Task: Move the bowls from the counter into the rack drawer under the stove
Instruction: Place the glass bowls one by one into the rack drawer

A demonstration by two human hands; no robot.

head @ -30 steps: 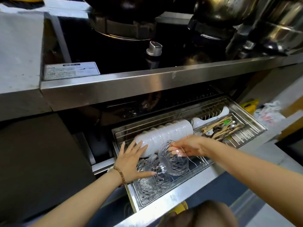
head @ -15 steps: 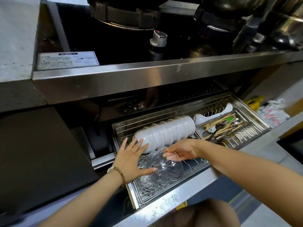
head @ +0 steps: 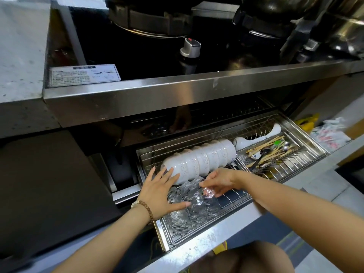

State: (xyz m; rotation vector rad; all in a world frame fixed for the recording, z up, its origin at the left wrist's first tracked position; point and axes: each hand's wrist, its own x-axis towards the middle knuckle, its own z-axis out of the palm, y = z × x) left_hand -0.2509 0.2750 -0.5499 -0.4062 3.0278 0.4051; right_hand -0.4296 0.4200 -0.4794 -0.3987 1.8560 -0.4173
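Glass bowls (head: 185, 213), stood on edge and nested in the near row of the rack drawer (head: 206, 240), pulled out under the stove (head: 137, 56). Just behind, a longer row of white bowls (head: 201, 158), likewise on edge, probably for draining and for packing many into little room.

Braces the left end of the glass row with the left hand (head: 159, 192): fingers straight and spread wide, thumb laid across the top, palm against the outermost bowl. Apparently done to keep slippery glass from sliding or tipping under a push from the other side.

Pinches the rim of the rightmost glass bowl (head: 206, 198) with the right hand (head: 218, 181), thumb outside, fingers (head: 218, 191) curled in, tips visible through the glass. Looks like seating this bowl against its neighbours, tilted to match. Held by the rim rather than the belly, presumably to leave room for nesting.

Further right in the drawer, apart from both hands: cutlery tray (head: 269, 152) with chopsticks and spoons.

Counter mostly out of view, so no telling of bowls left to bring. Next call, as a judgement: gentle release, for fear of chipping glass on glass.
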